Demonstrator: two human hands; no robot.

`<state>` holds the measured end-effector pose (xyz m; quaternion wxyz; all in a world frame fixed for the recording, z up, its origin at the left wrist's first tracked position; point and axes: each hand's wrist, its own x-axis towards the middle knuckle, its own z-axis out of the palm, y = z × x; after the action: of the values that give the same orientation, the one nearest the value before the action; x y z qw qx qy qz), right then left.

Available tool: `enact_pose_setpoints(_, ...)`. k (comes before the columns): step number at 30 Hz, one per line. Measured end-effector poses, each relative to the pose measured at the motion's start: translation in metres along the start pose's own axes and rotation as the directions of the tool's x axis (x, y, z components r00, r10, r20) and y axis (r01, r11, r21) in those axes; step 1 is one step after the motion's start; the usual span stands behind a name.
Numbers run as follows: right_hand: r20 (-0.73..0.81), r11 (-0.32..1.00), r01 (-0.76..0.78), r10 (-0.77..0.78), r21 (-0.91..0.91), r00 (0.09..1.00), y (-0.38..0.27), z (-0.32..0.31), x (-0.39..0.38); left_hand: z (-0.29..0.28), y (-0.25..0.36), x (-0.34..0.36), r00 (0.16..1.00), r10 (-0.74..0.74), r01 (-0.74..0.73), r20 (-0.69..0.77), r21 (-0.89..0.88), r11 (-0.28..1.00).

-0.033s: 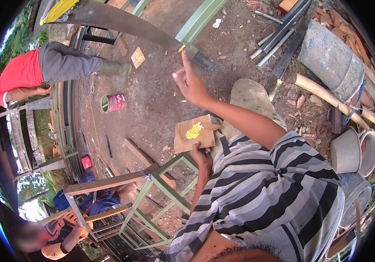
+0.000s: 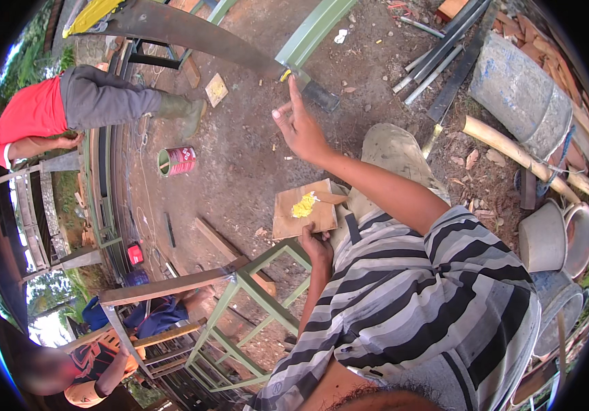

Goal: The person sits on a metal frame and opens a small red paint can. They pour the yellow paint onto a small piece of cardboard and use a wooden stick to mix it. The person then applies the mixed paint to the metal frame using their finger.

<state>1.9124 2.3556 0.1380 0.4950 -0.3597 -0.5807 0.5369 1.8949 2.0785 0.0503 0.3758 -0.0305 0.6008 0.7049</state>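
My left hand (image 2: 317, 248) grips the near edge of a piece of cardboard (image 2: 284, 222), its thumb on top. A lump of yellow paste (image 2: 304, 205) lies on the cardboard. My right hand (image 2: 304, 133) is raised beyond it, index finger stretched out and the other fingers looser. The fingertip is at a small yellow smear (image 2: 285, 75) where a brown curved metal beam (image 2: 205, 49) meets a green metal post (image 2: 315, 31). More yellow covers the beam's far left end.
A paint can (image 2: 177, 162) stands on the dirt floor. A green metal frame (image 2: 267, 288) rises near my left arm. One person in red (image 2: 37, 109) bends at the left; another (image 2: 102, 359) sits lower left. A grey drum (image 2: 520, 92), bamboo pole and buckets line the right.
My right index fingertip has shifted very slightly to the right and up by the yellow smear. The left hand and the cardboard stay in place.
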Motion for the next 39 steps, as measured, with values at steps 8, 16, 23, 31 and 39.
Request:
enact_pose_setpoints(8,0.133,0.996,-0.006,0.018,-0.09,0.991,-0.011,-0.001,0.003,-0.004,0.0,0.002,1.0,0.009,-0.009,-0.021,0.006,1.0)
enact_pose_setpoints(16,0.023,0.998,-0.018,0.02,-0.064,1.0,-0.005,-0.004,0.004,-0.002,-0.001,0.002,1.0,0.023,-0.024,-0.019,-0.025,0.999)
enact_pose_setpoints(23,0.137,0.989,0.019,0.001,-0.146,0.991,-0.005,0.002,0.0,-0.005,-0.003,0.003,1.0,0.021,-0.02,0.01,-0.029,0.999)
enact_pose_setpoints(31,-0.006,0.994,0.043,-0.044,-0.096,0.999,0.004,-0.008,0.01,-0.006,-0.004,0.004,0.999,0.032,-0.031,0.031,-0.043,0.999)
enact_pose_setpoints(39,0.06,0.985,0.01,0.0,-0.174,0.998,-0.001,-0.005,0.019,-0.004,-0.003,0.003,1.0,0.016,-0.017,-0.02,-0.062,0.998)
